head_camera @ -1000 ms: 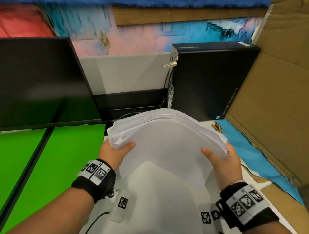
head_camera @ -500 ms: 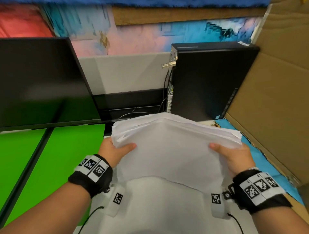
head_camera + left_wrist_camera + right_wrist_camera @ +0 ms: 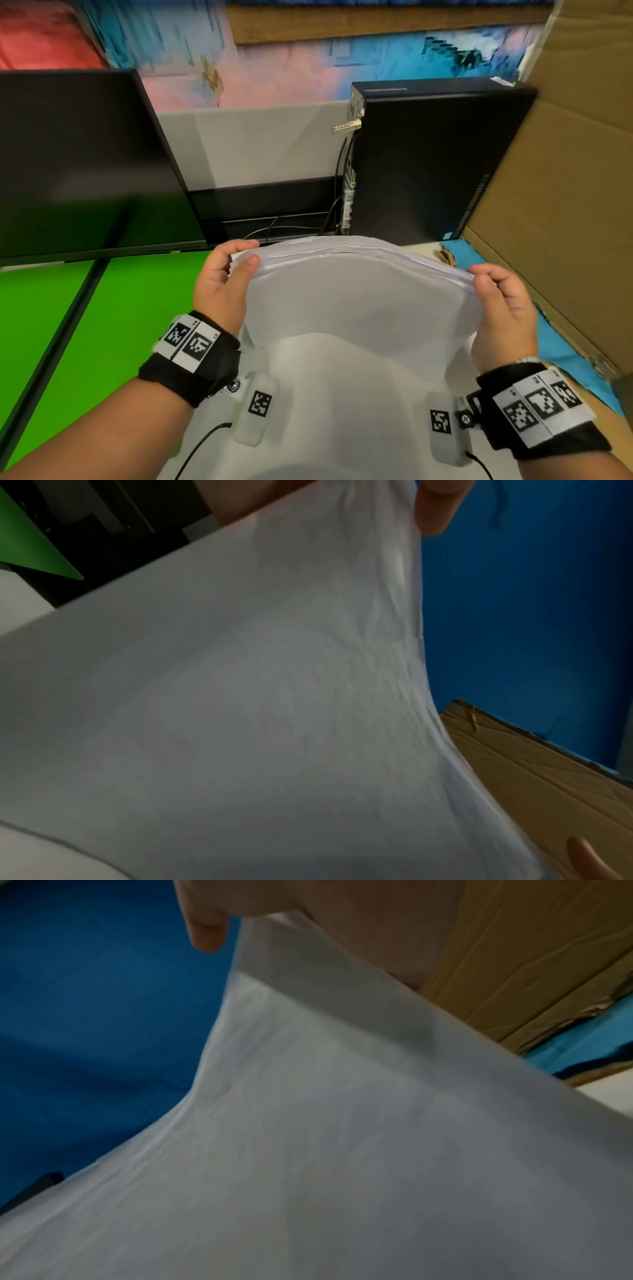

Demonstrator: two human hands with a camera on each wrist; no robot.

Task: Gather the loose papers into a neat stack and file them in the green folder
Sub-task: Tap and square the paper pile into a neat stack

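A stack of white papers [image 3: 356, 294] stands on its lower edge on the white table [image 3: 342, 428], leaning toward me and bowed. My left hand [image 3: 222, 281] pinches its upper left corner, thumb on the near face. My right hand [image 3: 503, 305] pinches the upper right corner. The sheets' top edges are slightly uneven. The green folder [image 3: 113, 329] lies open and flat on the left of the desk. In the left wrist view the paper sheet [image 3: 257, 696] fills the frame; in the right wrist view the paper sheet [image 3: 342, 1137] does too.
A black monitor [image 3: 82, 161] stands behind the folder. A black computer tower [image 3: 428, 161] is behind the papers, with cables beside it. A large cardboard sheet [image 3: 565, 192] leans on the right over blue cloth [image 3: 561, 346].
The stack tipped more upright and both hands slid from the sides up to the top corners. The pile's top edge rose.
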